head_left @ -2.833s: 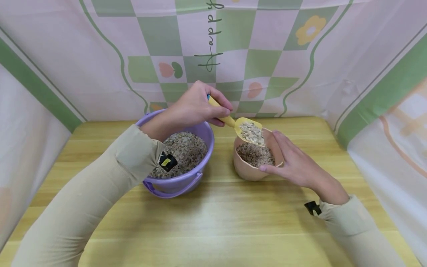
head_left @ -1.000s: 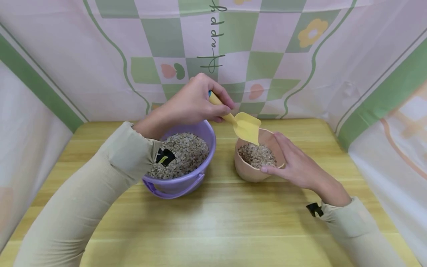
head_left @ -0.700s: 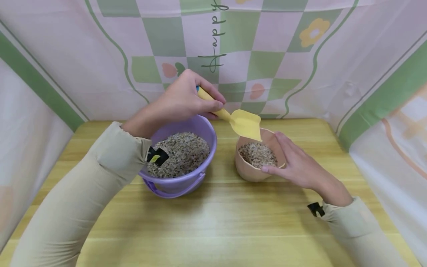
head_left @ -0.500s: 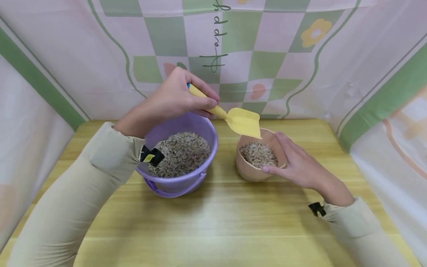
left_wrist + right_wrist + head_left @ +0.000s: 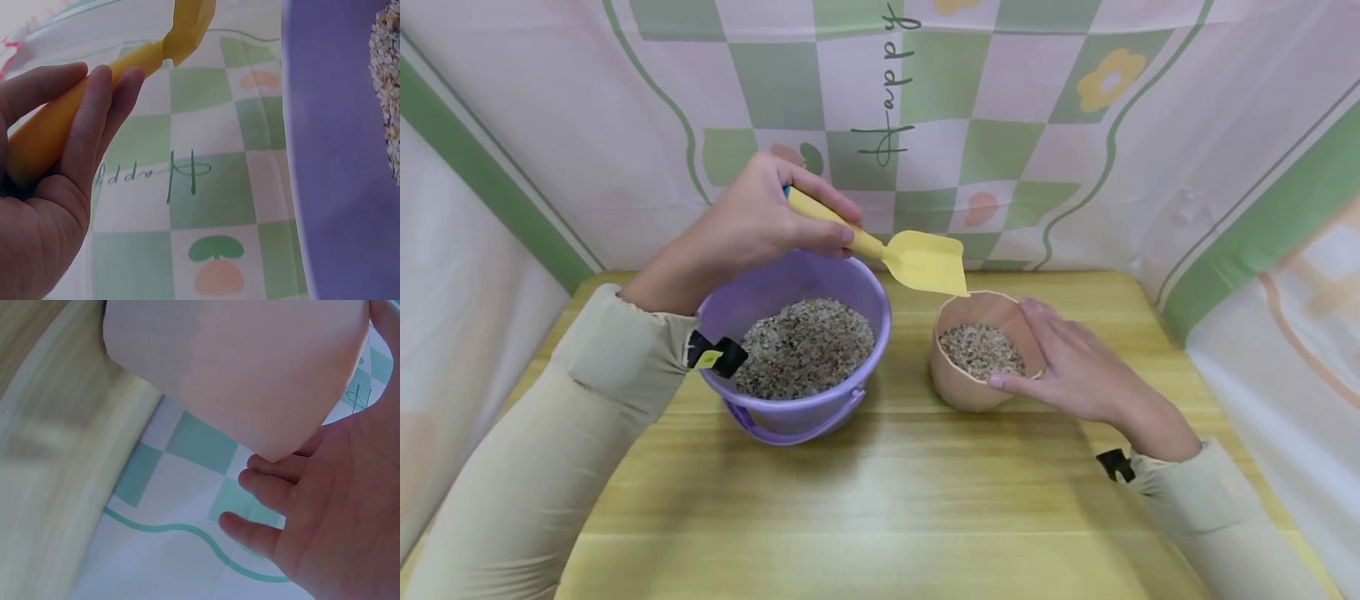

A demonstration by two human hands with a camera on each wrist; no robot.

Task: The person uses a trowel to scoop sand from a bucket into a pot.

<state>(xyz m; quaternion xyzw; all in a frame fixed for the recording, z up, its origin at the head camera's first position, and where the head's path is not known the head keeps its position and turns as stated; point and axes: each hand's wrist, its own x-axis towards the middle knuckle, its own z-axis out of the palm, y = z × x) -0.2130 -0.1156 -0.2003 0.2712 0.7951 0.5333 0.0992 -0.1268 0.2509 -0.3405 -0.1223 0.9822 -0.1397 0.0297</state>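
My left hand (image 5: 760,208) grips the handle of a yellow toy shovel (image 5: 927,262) with a blue end. Its blade is bare and slants down toward the right, the tip right at the back rim of a peach-coloured pot (image 5: 958,392). Coarse gravel (image 5: 981,348) fills the lower part of that pot. With the thumb at the front of the rim and the fingers along the far right side, my right hand (image 5: 1086,367) holds the pot upright on the table. Below my left hand stands a purple bucket (image 5: 790,408) with a mound of gravel (image 5: 808,346) inside.
The bucket's handle (image 5: 808,432) hangs down at its front. Both containers stand toward the back of the wooden table (image 5: 865,508), a gap between them. A patterned cloth (image 5: 940,75) rises behind the table and along both sides.
Gravel lay on the shovel in the oldest frame; the blade is bare in the later ones. My left hand has since drawn the shovel left and slightly up. The right hand stays on the pot.
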